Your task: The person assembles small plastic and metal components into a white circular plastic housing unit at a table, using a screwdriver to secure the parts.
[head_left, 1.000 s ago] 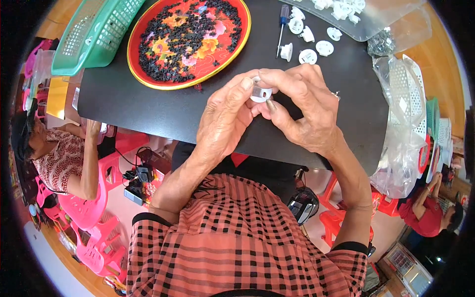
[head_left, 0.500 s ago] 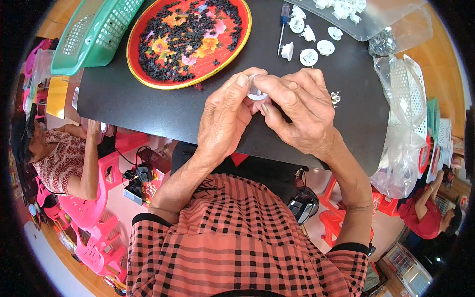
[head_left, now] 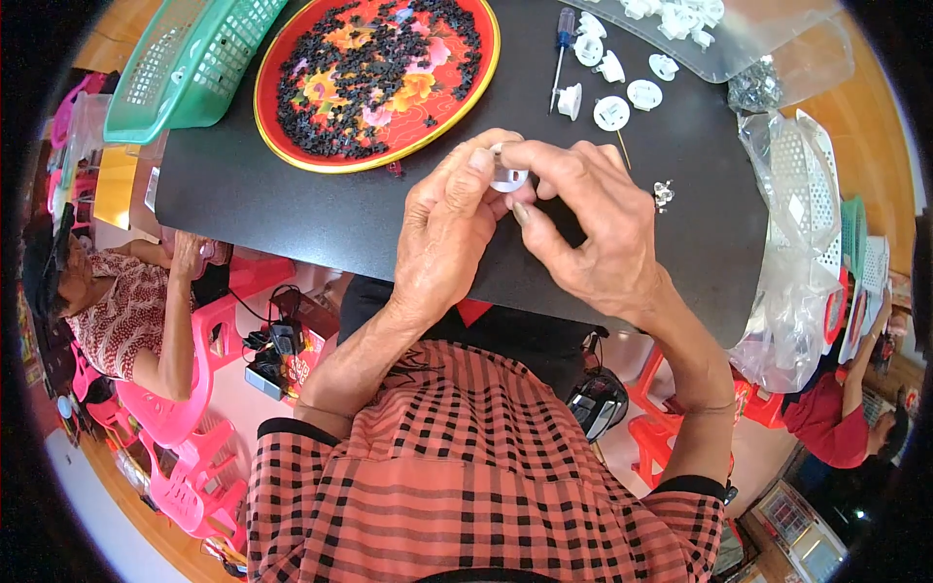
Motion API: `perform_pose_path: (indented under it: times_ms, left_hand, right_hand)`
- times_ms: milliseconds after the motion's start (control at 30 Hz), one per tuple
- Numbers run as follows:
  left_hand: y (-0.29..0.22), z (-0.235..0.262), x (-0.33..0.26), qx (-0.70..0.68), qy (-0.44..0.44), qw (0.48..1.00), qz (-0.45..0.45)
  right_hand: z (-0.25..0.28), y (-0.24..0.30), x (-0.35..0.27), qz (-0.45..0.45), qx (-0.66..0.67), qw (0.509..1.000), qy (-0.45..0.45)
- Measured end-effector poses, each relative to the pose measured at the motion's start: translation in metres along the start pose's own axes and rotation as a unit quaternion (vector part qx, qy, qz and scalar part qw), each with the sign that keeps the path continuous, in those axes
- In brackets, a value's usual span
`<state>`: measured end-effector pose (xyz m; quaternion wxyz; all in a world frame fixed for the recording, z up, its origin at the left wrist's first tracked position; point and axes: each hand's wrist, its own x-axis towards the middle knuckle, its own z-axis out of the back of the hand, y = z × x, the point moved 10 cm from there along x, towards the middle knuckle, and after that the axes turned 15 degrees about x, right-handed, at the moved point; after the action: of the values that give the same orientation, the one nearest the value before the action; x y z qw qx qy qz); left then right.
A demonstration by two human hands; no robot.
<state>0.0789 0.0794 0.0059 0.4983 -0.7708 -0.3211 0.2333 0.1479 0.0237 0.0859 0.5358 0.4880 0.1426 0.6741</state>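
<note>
Between my two hands, above the dark table, is a small round white plastic part [head_left: 509,179]. My left hand [head_left: 447,219] grips it from the left, thumb and fingers closed round its edge. My right hand [head_left: 593,214] has its index finger and thumb on the part's right side; its other fingers are curled. Beyond my hands lie several matching white plastic parts [head_left: 611,114], some flat and some on their side. Beside them rests a screwdriver [head_left: 564,39] with a dark blue handle. A few small metal pieces [head_left: 664,196] lie right of my right hand.
A red floral tray [head_left: 437,131] of small black pieces stands far left, beside a green basket [head_left: 155,121]. A clear bag [head_left: 714,63] with white parts and another of metal pieces [head_left: 756,85] lie far right. Co-workers [head_left: 126,311] sit at the sides.
The white part has tilted in my fingers, so a slot in its face now shows. My right thumb and index finger have shifted slightly; the view has moved a little.
</note>
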Motion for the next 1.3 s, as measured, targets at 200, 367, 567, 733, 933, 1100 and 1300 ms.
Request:
perform_pose_path:
  times_ms: [200,367,567,733,933,1100,1300]
  left_hand:
    - [0.000,-0.005,0.002,-0.027,0.055,0.998,0.001]
    - [0.003,-0.004,0.002,-0.033,0.043,0.998,0.014]
    - [0.005,-0.004,0.000,-0.018,0.035,0.999,0.030]
    - [0.007,-0.002,-0.001,0.026,0.032,0.999,0.032]
    - [0.008,-0.006,-0.001,-0.002,0.047,0.998,0.048]
    - [0.009,-0.014,0.002,-0.080,0.113,0.990,0.038]
    - [0.003,-0.017,0.002,-0.087,0.106,0.990,0.040]
  right_hand:
    - [0.019,-0.022,-0.002,-0.076,0.095,0.990,-0.069]
    - [0.017,-0.001,0.005,0.026,0.023,0.997,-0.075]
    - [0.009,-0.005,0.002,0.041,-0.045,0.997,-0.048]
    - [0.009,-0.004,0.003,0.039,-0.068,0.996,-0.038]
    - [0.011,-0.002,0.002,0.047,-0.063,0.996,-0.047]
    - [0.015,-0.003,0.002,0.033,-0.043,0.997,-0.048]
    - [0.014,-0.004,0.003,0.022,-0.039,0.998,-0.038]
